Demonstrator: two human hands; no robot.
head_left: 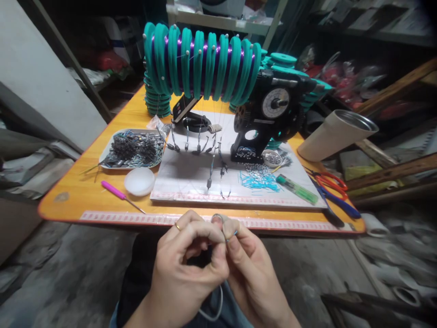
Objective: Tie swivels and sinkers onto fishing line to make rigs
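Observation:
In front of the table's near edge, my left hand [186, 262] and my right hand [254, 264] meet with their fingertips close together. The left has thumb and forefinger pressed together in a ring shape, and a gold ring sits on one finger. My right thumb and forefinger pinch a small, thin blue piece [233, 235], whose end sticks out between them. A thin strand seems to run between the two pinches, but the fingertips hide most of it. Below the hands, a pale cord [220, 303] hangs in a curve over my lap.
Teal foam spools [200, 68] on a black winder [262, 105] overhang a white board [191, 182], with weighted lines dangling. On the left are a tray of dark weights [133, 148], a white bowl [139, 181] and a pink-handled tool [114, 190]; on the right, a green cutter [297, 188] and pliers [336, 200].

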